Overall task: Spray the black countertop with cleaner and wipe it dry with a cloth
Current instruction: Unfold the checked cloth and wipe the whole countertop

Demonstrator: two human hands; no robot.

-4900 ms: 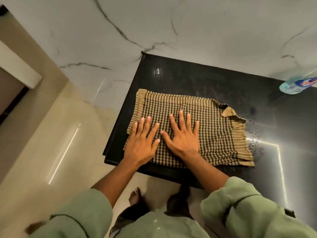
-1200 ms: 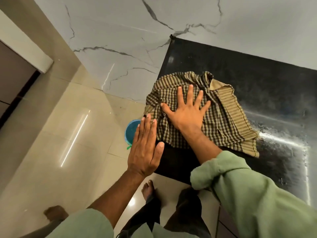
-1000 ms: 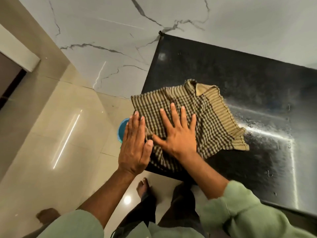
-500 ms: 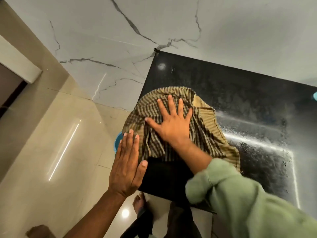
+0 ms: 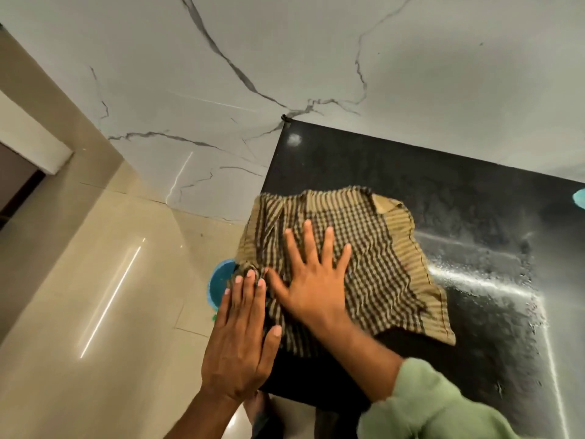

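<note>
Pressing flat with fingers spread, the right hand [image 5: 311, 286] held the checked cloth [image 5: 373, 267] at the tabletop's [image 5: 459, 198] left edge mid-frame, the open left hand [image 5: 240, 340] holding nothing beside it, so another leftward swipe risked dragging it off onto the floor [image 5: 95, 312].

I see a white marble wall [image 5: 316, 58] veined in grey. Below me, glossy beige floor tiles [image 5: 79, 296] reflect a light strip; a blue bucket [image 5: 220, 285] stands there.

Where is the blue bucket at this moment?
In the head view, the blue bucket stands on the floor left of the black countertop, partly hidden behind the left hand.
</note>
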